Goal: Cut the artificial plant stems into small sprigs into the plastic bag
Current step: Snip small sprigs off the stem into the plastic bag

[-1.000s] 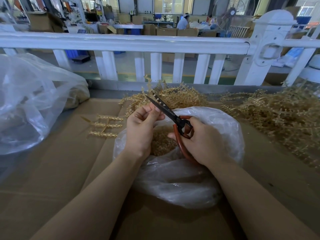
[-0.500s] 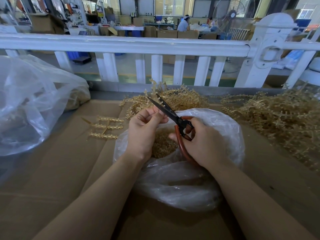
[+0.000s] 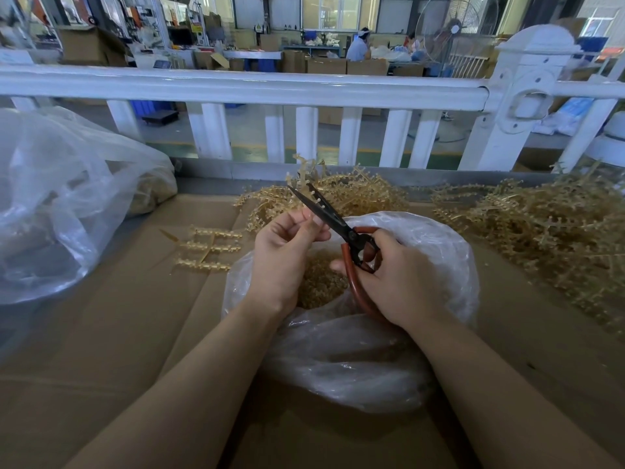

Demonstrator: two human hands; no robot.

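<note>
My right hand (image 3: 399, 282) grips the red-brown handles of black scissors (image 3: 324, 213), blades pointing up and left. My left hand (image 3: 287, 252) pinches a small tan plastic stem (image 3: 317, 200) against the blades, above the open clear plastic bag (image 3: 439, 252). Cut tan sprigs (image 3: 321, 282) fill the bottom of the bag. A pile of uncut tan stems (image 3: 351, 194) lies just behind the bag. A larger heap of stems (image 3: 548, 235) spreads to the right.
A few loose stem pieces (image 3: 209, 247) lie on the cardboard-covered table (image 3: 118, 333) to the left. A big clear bag (image 3: 57, 204) sits at far left. A white railing (image 3: 270, 89) runs along the table's far edge.
Both hands have stayed over the bag; the scissors blades have closed from slightly open onto the stem held by my left hand.
</note>
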